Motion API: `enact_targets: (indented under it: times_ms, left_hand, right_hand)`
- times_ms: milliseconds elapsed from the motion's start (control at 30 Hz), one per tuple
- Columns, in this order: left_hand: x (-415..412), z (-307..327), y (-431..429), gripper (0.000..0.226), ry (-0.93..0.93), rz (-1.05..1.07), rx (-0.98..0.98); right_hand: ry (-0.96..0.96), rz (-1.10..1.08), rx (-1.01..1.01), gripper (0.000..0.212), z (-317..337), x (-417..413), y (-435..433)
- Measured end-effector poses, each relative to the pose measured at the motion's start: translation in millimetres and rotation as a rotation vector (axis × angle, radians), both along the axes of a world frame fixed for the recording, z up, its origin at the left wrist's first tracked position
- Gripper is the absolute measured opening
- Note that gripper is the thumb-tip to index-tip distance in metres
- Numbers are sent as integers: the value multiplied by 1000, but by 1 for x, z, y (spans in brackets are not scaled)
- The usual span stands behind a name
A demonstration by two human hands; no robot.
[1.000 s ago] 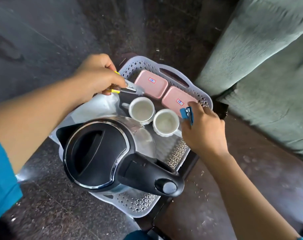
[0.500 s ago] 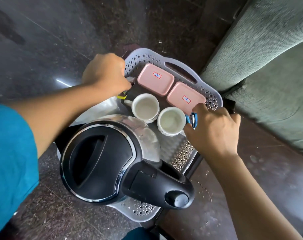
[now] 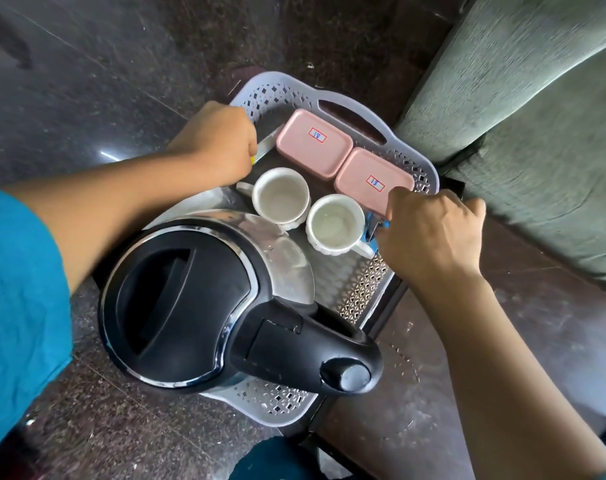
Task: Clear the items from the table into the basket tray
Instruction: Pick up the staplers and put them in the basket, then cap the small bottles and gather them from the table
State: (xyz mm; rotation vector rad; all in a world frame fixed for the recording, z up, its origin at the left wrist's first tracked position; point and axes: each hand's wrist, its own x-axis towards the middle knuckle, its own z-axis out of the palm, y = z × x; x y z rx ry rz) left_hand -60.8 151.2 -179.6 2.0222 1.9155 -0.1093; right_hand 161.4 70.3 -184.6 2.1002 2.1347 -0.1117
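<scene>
A grey perforated basket tray [image 3: 284, 88] holds a steel kettle [image 3: 204, 299] with a black lid, two white cups [image 3: 280, 195] [image 3: 334, 223] and two pink lidded boxes [image 3: 313, 140] [image 3: 372, 176]. My left hand [image 3: 215, 140] grips a yellow-handled metal tool [image 3: 265, 148] at the tray's left side, its blade lying beside the far pink box. My right hand [image 3: 429, 233] pinches a small blue tool [image 3: 374, 230] down beside the right cup's handle.
The tray sits on a dark low table [image 3: 381, 393] over a dark stone floor [image 3: 87, 64]. A green upholstered sofa [image 3: 536, 116] rises close on the right. White cloth or paper [image 3: 197, 202] lies under the kettle.
Both hands have lowered into the tray: the left carried the yellow-handled tool down beside the pink box, the right brought the blue tool down next to the right cup.
</scene>
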Motion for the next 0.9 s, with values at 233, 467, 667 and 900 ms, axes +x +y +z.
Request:
enact_targets:
  times_ms: [233, 467, 667, 900]
  left_hand:
    - [-1, 20, 0, 27, -132, 81, 87]
    - [50, 54, -8, 21, -284, -186, -83]
    - [126, 80, -40, 48, -86, -551, -476]
    - [243, 65, -123, 55, -252, -719, -498]
  right_hand:
    - [35, -12, 0, 29, 0, 6, -9]
    - [344, -129, 120, 33, 14, 31, -23]
    - [391, -181, 179, 26, 19, 69, -55]
    - [391, -328, 188, 20, 17, 140, -142]
